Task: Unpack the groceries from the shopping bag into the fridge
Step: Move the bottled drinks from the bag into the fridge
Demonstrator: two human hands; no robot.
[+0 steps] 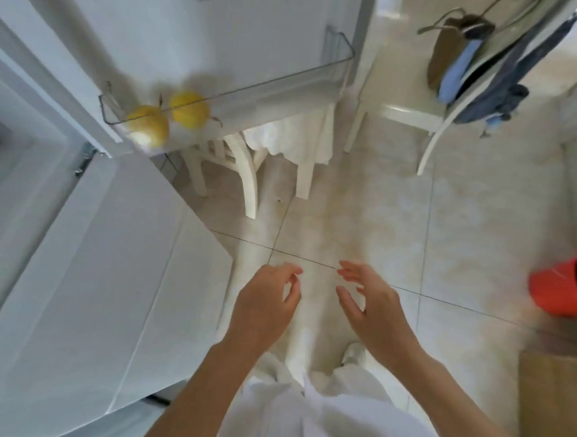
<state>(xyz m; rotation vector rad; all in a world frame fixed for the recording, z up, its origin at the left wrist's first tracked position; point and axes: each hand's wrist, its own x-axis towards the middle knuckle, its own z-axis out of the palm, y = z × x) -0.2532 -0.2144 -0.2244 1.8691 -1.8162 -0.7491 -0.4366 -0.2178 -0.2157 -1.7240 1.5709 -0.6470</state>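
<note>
- Above the floor, near the frame's middle: left hand and right hand, side by side, palms facing, apart from each other.
- Left hand: fingers loosely curled, thumb apart from them, holding nothing.
- Right hand: fingers nearly straight and spread, thumb set apart, holding nothing.
- Well up and left of the hands: open fridge door, with a clear door shelf along its lower edge.
- At the shelf's left end: two yellow fruits, touching or nearly touching, blurred; well apart from both sets of fingers.
- Left of the hands: white fridge body, with a lower door panel facing up toward the camera.
- Right of the hands, at the frame's lower right edge: brown paper bag, only partly in view, contents not visible; well apart from the right fingers.
- Above the bag, at the right edge: red object, blurred, kind unclear.
- Beyond the hands, under the door shelf: white chair with white cloth on it.
- Up and right of the hands: second white chair bearing dark and blue clothes and a brown bag with straps.
- Below the hands: white garment and one white shoe on the tiles.
</note>
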